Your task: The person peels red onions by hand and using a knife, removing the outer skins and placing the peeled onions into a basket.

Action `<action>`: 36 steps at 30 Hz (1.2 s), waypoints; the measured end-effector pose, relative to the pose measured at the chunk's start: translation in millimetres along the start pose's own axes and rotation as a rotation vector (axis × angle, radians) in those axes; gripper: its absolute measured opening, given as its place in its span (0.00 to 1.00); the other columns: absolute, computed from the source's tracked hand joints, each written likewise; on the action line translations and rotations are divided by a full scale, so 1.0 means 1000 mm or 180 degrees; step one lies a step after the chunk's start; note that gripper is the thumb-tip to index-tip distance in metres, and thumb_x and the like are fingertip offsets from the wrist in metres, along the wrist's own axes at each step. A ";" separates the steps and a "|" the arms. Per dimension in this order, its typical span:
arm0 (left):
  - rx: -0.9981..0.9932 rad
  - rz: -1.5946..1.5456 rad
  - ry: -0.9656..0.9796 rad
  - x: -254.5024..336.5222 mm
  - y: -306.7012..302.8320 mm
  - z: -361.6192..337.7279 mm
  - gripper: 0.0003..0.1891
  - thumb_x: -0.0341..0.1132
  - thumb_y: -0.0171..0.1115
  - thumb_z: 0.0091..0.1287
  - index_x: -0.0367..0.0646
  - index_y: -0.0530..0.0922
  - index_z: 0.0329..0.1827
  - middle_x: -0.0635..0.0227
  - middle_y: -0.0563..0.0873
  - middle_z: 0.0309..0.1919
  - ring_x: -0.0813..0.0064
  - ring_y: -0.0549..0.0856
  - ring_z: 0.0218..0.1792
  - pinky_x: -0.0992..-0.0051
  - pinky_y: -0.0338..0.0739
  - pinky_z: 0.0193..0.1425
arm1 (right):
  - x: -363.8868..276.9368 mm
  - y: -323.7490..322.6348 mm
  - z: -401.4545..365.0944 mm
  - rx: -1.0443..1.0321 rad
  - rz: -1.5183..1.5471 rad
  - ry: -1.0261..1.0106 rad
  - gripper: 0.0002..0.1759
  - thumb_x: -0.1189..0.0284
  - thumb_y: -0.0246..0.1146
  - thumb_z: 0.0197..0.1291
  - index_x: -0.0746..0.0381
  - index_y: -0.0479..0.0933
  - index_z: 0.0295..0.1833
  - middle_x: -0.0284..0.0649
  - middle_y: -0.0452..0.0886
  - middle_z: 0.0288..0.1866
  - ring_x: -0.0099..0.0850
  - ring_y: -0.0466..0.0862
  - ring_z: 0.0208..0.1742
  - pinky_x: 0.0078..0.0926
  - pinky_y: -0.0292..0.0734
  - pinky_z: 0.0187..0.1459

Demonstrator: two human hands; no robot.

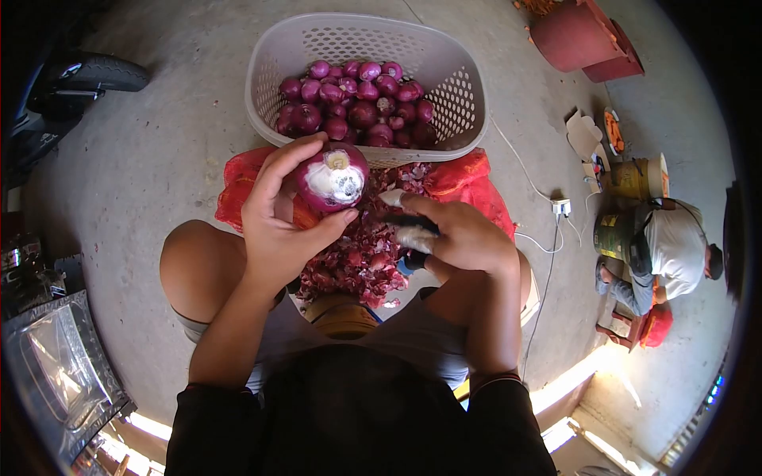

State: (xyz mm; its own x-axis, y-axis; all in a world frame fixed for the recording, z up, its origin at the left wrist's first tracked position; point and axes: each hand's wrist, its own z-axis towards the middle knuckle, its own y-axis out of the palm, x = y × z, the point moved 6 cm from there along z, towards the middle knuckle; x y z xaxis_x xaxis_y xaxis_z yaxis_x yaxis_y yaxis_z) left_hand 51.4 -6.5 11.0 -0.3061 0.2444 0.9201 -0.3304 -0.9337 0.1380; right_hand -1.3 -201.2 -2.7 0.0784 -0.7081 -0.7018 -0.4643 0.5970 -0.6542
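Note:
My left hand [278,214] is closed around a red onion [334,176]. Its root end faces up, with a whitish patch and dark specks on the skin. To the right and a little lower, my right hand [456,234] has white wrapping on its fingertips. Those fingers are closed on a small black object [414,223], perhaps a knife handle; its blade, if any, does not show. Under both hands lies a heap of onion skins [357,266], partly over a red mesh sack [476,190]. Beyond stands a grey plastic basket [270,51] with many red onions [363,115].
A motorcycle wheel [103,71] is at the upper left. Red tubs [575,36] stand at the upper right. A white cable with a power socket [560,207] crosses the concrete floor. Another person [675,246] sits at the right near buckets [631,178].

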 end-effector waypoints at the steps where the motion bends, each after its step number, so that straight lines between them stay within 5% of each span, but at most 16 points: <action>1: 0.0004 0.0107 0.0080 0.002 0.001 0.000 0.35 0.18 0.71 0.45 0.35 0.70 0.60 0.53 0.71 0.60 0.66 0.73 0.62 0.67 0.70 0.65 | 0.003 -0.001 0.001 0.0043 -0.0080 0.0113 0.26 0.59 0.62 0.59 0.52 0.70 0.63 0.49 0.82 0.40 0.47 0.82 0.39 0.39 0.75 0.41; 12: -0.0056 0.0547 0.0607 0.007 0.001 -0.001 0.30 0.17 0.71 0.45 0.38 0.70 0.53 0.47 0.70 0.61 0.60 0.73 0.61 0.63 0.70 0.64 | -0.002 -0.017 0.001 0.0798 0.0821 -0.0444 0.26 0.78 0.62 0.53 0.62 0.69 0.60 0.49 0.81 0.47 0.42 0.82 0.48 0.33 0.75 0.50; 21: 0.0037 0.1381 0.1271 0.018 0.004 -0.002 0.27 0.19 0.74 0.41 0.45 0.71 0.43 0.52 0.76 0.57 0.56 0.76 0.56 0.64 0.72 0.56 | 0.009 -0.011 0.005 0.0859 0.0906 -0.0351 0.28 0.76 0.64 0.51 0.65 0.69 0.60 0.51 0.80 0.47 0.44 0.82 0.49 0.34 0.75 0.50; 24: -0.0143 0.1605 0.1340 0.021 0.006 -0.004 0.28 0.17 0.72 0.43 0.45 0.67 0.45 0.47 0.73 0.58 0.54 0.74 0.58 0.61 0.72 0.59 | 0.007 -0.011 0.005 0.0662 0.0759 -0.0180 0.23 0.79 0.61 0.59 0.67 0.67 0.61 0.39 0.79 0.49 0.24 0.78 0.50 0.23 0.70 0.53; 27: -0.0084 0.1630 0.1431 0.021 0.006 -0.005 0.28 0.17 0.72 0.43 0.45 0.67 0.45 0.49 0.73 0.57 0.54 0.74 0.58 0.61 0.72 0.58 | 0.005 -0.014 0.005 0.1041 0.0968 -0.0400 0.26 0.77 0.64 0.52 0.65 0.69 0.59 0.50 0.80 0.46 0.42 0.83 0.47 0.31 0.75 0.49; 36: -0.0101 0.1920 0.1504 0.027 0.008 -0.004 0.30 0.17 0.73 0.42 0.44 0.69 0.49 0.51 0.73 0.56 0.56 0.76 0.56 0.62 0.73 0.56 | -0.006 -0.015 0.005 0.1387 0.1531 -0.0702 0.27 0.78 0.64 0.52 0.65 0.68 0.59 0.46 0.81 0.47 0.37 0.82 0.48 0.28 0.73 0.51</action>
State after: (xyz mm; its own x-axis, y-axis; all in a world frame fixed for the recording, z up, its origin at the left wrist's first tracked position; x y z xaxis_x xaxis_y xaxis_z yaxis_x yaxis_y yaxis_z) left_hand 36.9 -6.2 35.9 -0.7884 -0.2125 0.5772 -0.0083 -0.9347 -0.3554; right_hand 9.3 -204.1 10.0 0.1516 -0.2602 -0.9536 -0.0987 0.9559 -0.2766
